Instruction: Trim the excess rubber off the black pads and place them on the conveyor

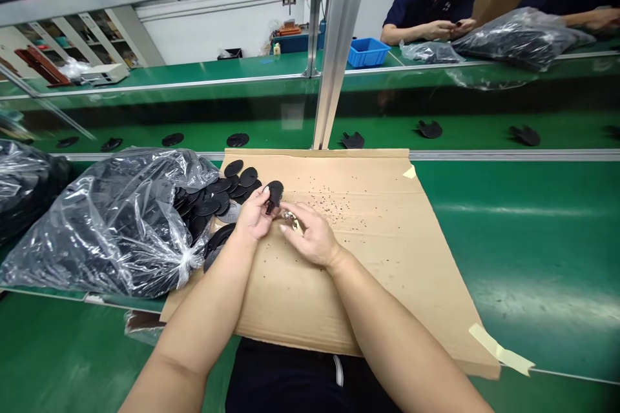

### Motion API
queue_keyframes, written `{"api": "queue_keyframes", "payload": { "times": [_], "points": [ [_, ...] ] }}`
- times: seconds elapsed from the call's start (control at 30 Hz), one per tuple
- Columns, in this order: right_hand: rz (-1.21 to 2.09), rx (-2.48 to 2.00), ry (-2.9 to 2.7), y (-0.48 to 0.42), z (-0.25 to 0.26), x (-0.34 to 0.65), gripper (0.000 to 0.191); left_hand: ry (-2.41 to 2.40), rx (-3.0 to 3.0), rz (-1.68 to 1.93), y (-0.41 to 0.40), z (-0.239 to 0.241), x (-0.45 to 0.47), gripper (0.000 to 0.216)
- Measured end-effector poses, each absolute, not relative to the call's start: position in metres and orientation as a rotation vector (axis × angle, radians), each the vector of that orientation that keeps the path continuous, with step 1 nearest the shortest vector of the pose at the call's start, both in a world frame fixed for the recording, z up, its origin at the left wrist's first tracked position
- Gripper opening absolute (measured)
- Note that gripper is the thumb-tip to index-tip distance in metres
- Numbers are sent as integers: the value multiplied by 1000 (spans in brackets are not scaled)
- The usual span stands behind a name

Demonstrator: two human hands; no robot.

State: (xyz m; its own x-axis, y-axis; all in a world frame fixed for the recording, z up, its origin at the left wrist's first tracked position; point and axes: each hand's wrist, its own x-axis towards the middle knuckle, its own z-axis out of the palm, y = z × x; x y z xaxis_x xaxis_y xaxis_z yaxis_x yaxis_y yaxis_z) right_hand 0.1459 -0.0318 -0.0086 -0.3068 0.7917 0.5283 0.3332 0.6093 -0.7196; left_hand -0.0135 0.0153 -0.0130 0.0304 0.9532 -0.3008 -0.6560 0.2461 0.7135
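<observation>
My left hand [256, 214] is closed on a flat, rounded black plastic part [275, 192], held up above the cardboard sheet [300, 303]. My right hand [314, 233] curls around a small shiny metal tool [292, 219] that looks like nippers, its jaws mostly hidden by my fingers. The right fingertips are close to the lower edge of the black part; whether they touch it I cannot tell. Left of my hands, a pile of similar black discs [206, 206] spills from a clear plastic bag [121, 226]. Tiny dark scraps [334, 206] are scattered over the cardboard.
Beyond a metal post [339, 45], black parts [237, 139] lie spaced along a green conveyor belt [281, 126]. A second filled bag [24, 187] sits far left. Across the belt, two people work near a blue bin [368, 51]. Tape [501, 350] holds the cardboard's corner.
</observation>
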Motion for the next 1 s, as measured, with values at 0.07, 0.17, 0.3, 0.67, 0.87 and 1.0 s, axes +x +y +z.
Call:
{"api": "queue_keyframes", "payload": {
  "times": [0.07,0.17,0.3,0.67,0.87,1.0],
  "points": [
    [556,-1057,-1885,-31,-8,147,39,839,407,1278,14,-11,-16,30],
    [475,-1302,-1945,-28,-9,151,39,781,383,1189,12,-6,-16,25],
    [418,-1398,-2121,-26,-9,153,38,765,309,1092,11,1,-14,9],
    [315,-1531,-2185,-29,-3,150,37,760,413,1021,12,1,-13,12],
    [332,-1575,-2232,-27,-3,150,35,808,433,1009,14,2,-10,14],
    [323,-1603,-2226,-26,-3,150,34,823,432,1002,13,4,-9,13]
  ]
}}
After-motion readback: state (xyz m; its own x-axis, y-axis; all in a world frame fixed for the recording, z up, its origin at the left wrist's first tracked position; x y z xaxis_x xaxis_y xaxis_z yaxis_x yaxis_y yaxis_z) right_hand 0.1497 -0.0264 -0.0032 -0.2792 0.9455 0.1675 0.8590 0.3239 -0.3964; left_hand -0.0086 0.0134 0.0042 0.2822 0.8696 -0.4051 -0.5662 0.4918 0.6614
